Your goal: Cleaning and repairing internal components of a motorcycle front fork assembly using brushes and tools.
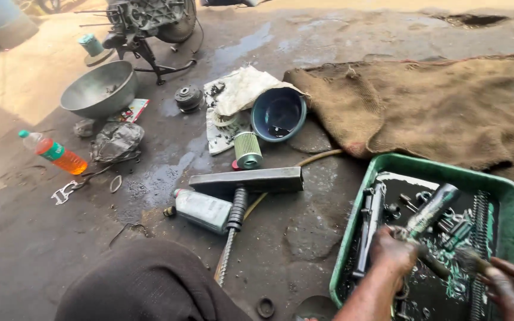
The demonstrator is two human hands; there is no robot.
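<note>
The person crouches over a green plastic tray (510,196) set on a stained concrete floor (43,238), and both hands work inside it. The tray holds dark oily liquid with small metal parts, springs and bolts lying in it.

The left hand (395,252) is clenched around a cylindrical metal part (431,209), which slants up out of the grip toward the middle of the tray. The right hand (507,284), at the tray's lower right corner, grasps a brush (468,260) whose bristle end lies near the left hand's part; motion blur hides the exact finger placement. A long black metal piece (369,226) lies along the tray's left wall.

Left of the tray, a hammer (239,190) with a large rectangular metal head rests on the floor, its handle crossing a grey oil bottle (200,209) lying on its side. Just above them stands a small cylindrical filter (247,150) with a green pleated body. Behind it, a blue bowl (278,114) sits tilted against a dirty white cloth (239,89), next to a wide spread of brown burlap sacking (435,107).

Farther left are a large metal basin (97,89), a crumpled grey plastic bag (116,141) and a plastic bottle of orange liquid (53,152) lying on its side. An engine assembly on a stand (150,24) stands at the top.
</note>
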